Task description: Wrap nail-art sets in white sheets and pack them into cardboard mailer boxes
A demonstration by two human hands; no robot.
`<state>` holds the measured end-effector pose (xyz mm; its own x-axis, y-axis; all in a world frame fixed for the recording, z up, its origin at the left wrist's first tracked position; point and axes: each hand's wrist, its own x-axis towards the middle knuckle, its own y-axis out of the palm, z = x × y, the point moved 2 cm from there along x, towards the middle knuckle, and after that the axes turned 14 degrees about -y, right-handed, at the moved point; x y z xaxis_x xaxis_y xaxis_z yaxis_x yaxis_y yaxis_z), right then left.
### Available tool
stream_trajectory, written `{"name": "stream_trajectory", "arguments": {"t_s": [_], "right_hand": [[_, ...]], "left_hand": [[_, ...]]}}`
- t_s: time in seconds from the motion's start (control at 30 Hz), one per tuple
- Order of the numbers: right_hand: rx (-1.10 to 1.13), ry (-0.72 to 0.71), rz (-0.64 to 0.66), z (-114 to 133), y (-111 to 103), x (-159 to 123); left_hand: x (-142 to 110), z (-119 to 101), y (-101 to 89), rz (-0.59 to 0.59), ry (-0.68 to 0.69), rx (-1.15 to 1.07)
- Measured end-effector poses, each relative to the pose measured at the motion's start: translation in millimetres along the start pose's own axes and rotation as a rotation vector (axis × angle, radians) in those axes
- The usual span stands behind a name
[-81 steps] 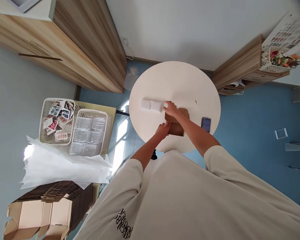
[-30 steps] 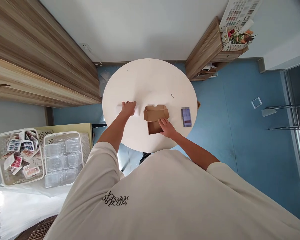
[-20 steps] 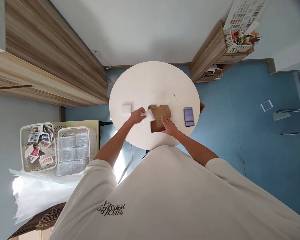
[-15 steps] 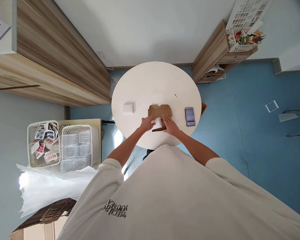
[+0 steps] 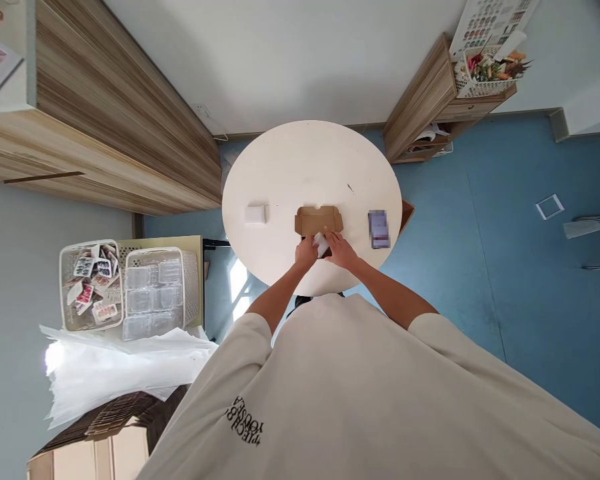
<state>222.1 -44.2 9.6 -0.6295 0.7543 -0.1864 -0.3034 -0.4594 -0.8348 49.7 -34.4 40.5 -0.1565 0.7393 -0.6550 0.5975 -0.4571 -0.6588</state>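
Head view. Round white table (image 5: pixel 312 160); brown cardboard box (image 5: pixel 319 220) near its front edge, lid flap raised open on the side away from the person. White packet (image 5: pixel 321 244) at the tray part of the box, between the two hands and set at an angle; how deep it sits cannot be read, as the hands cover much of the tray.

Left hand (image 5: pixel 307 253): fingers bent, grasping the white packet at its left side. Right hand (image 5: pixel 343 252): fingers extended, neither clenched nor closed around anything, reaching over the right side of the tray, tips close to the packet; contact with it cannot be told.

Second packet (image 5: pixel 255 214), also white, lies flat on the table, left of the box and well apart from it. Phone (image 5: pixel 379 230) on the table to the right, its screen blurred out.

Left of the table, on a yellowish stand (image 5: pixel 194 248): basket of small colourful packs (image 5: pixel 91 287), and just beside it a basket of clear plastic containers (image 5: pixel 155 293). Nearer the person, white sheets (image 5: pixel 130 363) in a loose pile, then a stack of folded cardboard (image 5: pixel 100 440).
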Motion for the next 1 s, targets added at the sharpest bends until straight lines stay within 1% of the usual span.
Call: {"name": "stream_trajectory", "arguments": {"t_s": [0.13, 0.23, 0.33, 0.43, 0.53, 0.63, 0.7, 0.77, 0.83, 0.87, 0.93, 1.0], "right_hand": [[-0.008, 0.004, 0.002, -2, 3, 0], [-0.006, 0.009, 0.005, -3, 4, -1], [0.005, 0.006, 0.002, -2, 3, -1], [0.006, 0.006, 0.003, 1, 0, -1], [-0.007, 0.008, 0.006, 3, -2, -1], [-0.034, 0.012, 0.018, 3, -3, -1], [-0.048, 0.015, 0.03, 2, -3, -2], [-0.05, 0.017, 0.037, 0, -2, -2], [-0.046, 0.012, 0.043, -1, -1, -1], [-0.043, 0.008, 0.045, -2, 0, -1], [-0.038, 0.0, 0.052, -3, 1, -1], [-0.031, -0.005, 0.06, -3, 2, -1]], "left_hand": [[-7, -2, 3.2, 0.01, -0.073, -0.02], [-11, -2, 5.9, 0.027, -0.06, 0.097], [-12, 3, 8.0, 0.017, -0.021, 0.163], [-10, 11, 12.6, 0.046, 0.017, 0.114], [-7, 15, 19.3, 0.109, 0.096, 0.1], [-3, 15, 22.9, 0.186, 0.203, 0.111], [-2, 15, 21.8, 0.226, 0.254, 0.117], [-2, 16, 17.9, 0.247, 0.266, 0.124], [-4, 19, 10.6, 0.219, 0.257, 0.107], [-6, 22, 5.3, 0.187, 0.251, 0.079], [-8, 29, -9.3, 0.091, 0.242, -0.01], [-6, 40, -29.3, -0.031, 0.219, -0.104]]}}
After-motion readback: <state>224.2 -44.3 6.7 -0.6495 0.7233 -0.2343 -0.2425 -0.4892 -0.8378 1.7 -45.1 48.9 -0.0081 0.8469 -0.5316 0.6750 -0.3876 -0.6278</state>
